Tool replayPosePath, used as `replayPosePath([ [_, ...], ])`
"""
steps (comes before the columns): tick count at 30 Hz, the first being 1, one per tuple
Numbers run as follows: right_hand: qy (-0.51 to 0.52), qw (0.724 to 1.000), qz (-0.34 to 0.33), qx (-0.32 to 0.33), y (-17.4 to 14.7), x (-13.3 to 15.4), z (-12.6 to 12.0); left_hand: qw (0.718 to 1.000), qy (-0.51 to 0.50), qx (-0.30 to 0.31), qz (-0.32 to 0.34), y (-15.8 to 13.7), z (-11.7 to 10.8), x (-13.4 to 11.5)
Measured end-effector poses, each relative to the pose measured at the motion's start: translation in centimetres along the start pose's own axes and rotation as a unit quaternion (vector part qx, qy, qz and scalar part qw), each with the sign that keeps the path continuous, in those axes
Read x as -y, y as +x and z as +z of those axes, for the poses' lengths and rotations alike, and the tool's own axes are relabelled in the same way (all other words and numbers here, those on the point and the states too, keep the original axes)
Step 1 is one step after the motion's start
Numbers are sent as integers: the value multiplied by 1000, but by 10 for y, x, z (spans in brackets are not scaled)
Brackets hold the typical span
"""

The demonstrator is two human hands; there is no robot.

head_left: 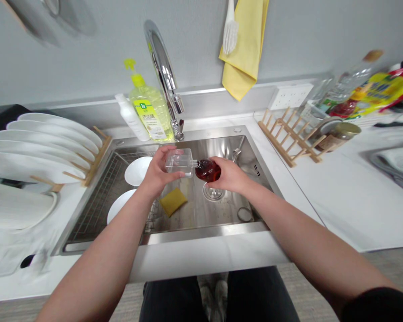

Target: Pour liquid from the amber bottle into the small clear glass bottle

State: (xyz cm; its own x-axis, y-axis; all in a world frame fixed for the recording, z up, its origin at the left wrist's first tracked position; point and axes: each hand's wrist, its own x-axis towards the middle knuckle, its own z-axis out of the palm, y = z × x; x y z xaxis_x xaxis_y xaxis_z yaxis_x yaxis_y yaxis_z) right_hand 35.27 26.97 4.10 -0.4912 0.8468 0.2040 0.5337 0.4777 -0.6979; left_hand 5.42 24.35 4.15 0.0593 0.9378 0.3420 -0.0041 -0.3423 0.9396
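Note:
Over the sink (195,229), my left hand (159,172) is wrapped round a clear, square-bodied bottle (179,162) that lies on its side with its neck to the right. My right hand (226,175) grips a bottle of dark red-brown liquid (207,170), tipped to the left. The two bottle mouths meet or nearly meet between my hands; whether they touch I cannot tell. Below them a yellow sponge (173,201) lies in the basin, left of the drain (213,193). The fingertips of my right hand are partly hidden behind the dark bottle.
Two white dishes (138,171) sit in a wire rack on the sink's left. A faucet (164,67) rises behind, beside a dish soap bottle (151,112). White plates (36,147) stand at left. A wooden rack (290,136) and a jar (337,136) are at right.

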Motion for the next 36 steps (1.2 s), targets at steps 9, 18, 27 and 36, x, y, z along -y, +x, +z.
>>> replayPosePath([
  [9, -9, 1000, 7, 6, 0, 2, -1, 1000, 14, 0, 11, 1, -1, 1],
  [18, -11, 1000, 1, 7, 0, 1, 0, 999, 37, 9, 24, 1, -3, 1],
  [27, -20, 1000, 0, 10, 1, 1, 0, 998, 55, 14, 28, 1, -4, 3],
  [36, -21, 1000, 3, 14, 1, 0, 0, 997, 65, 13, 33, 1, -6, 5],
])
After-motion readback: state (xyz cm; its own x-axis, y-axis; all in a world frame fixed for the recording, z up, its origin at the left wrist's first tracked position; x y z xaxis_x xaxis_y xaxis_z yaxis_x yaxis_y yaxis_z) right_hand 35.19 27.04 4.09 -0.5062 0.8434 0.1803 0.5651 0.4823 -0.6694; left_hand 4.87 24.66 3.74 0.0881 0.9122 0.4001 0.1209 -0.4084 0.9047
